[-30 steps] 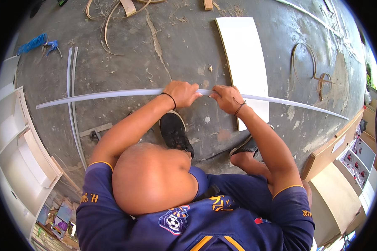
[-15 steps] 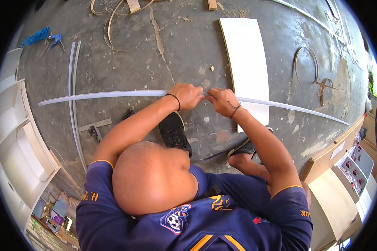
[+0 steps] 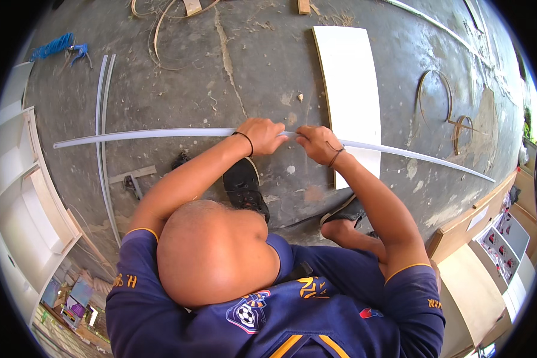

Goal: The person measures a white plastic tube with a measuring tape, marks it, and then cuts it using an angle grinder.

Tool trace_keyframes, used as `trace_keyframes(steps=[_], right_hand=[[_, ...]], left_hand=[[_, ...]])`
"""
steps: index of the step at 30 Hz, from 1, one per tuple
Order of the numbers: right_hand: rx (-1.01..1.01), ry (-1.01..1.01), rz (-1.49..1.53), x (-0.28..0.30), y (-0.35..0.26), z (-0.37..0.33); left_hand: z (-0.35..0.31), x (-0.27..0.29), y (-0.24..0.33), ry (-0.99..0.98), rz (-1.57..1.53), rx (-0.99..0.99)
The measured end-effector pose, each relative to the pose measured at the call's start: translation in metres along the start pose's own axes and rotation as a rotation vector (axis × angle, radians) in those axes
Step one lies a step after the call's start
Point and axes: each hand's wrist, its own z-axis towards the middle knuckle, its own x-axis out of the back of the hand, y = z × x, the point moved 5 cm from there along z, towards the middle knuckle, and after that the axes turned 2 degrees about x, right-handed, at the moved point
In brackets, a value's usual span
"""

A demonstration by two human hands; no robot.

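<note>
A long, thin pale grey strip (image 3: 161,133) runs crosswise in front of me, over the floor. My left hand (image 3: 261,136) is closed around it near its middle, knuckles up. Just to the right, my right hand (image 3: 320,145) pinches the same strip. A short stretch of strip shows in the narrow gap between the hands. The strip's right part passes over a white board (image 3: 355,83) lying on the floor. Toward its left end it crosses above two similar long strips (image 3: 99,113). My fingers' undersides are hidden.
At the far left lies a blue coiled air hose (image 3: 52,48) with a blue air gun (image 3: 79,52). White cabinet frames (image 3: 39,203) line the left side. Curled thin banding (image 3: 435,95) lies right. A drawer unit (image 3: 500,250) and brown panels (image 3: 468,218) stand at lower right.
The gap between my hands has widened slightly, with the left hand a little farther left. Both still grip the strip. The whole view has shifted slightly.
</note>
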Motion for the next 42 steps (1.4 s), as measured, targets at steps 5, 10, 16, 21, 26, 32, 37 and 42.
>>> trace_keyframes(steps=[5,10,16,21,26,32,37,42], right_hand=[[0.010,-0.017,-0.011,0.003,-0.002,0.002],[-0.074,-0.036,-0.033,0.029,0.009,0.008],[-0.057,-0.092,-0.040,0.031,0.003,0.010],[-0.013,-0.055,0.017,0.010,-0.019,0.017],[-0.003,0.010,-0.064,-0.001,-0.019,0.007],[0.060,-0.008,-0.019,-0.005,-0.013,0.010],[0.149,-0.048,-0.016,-0.020,-0.018,0.019],[0.062,-0.040,0.013,0.013,-0.011,0.021]], left_hand=[[-0.003,0.003,-0.002,0.008,0.005,0.010],[-0.012,0.029,-0.028,0.121,-0.014,0.031],[-0.025,0.028,-0.041,0.119,0.065,0.030],[-0.022,0.018,-0.025,0.105,0.054,0.041],[-0.025,0.017,-0.021,0.057,0.022,0.071],[-0.024,0.012,-0.016,0.069,0.008,0.112],[-0.017,-0.003,-0.016,0.081,-0.065,0.020],[-0.027,0.026,-0.033,0.113,0.003,0.106]])
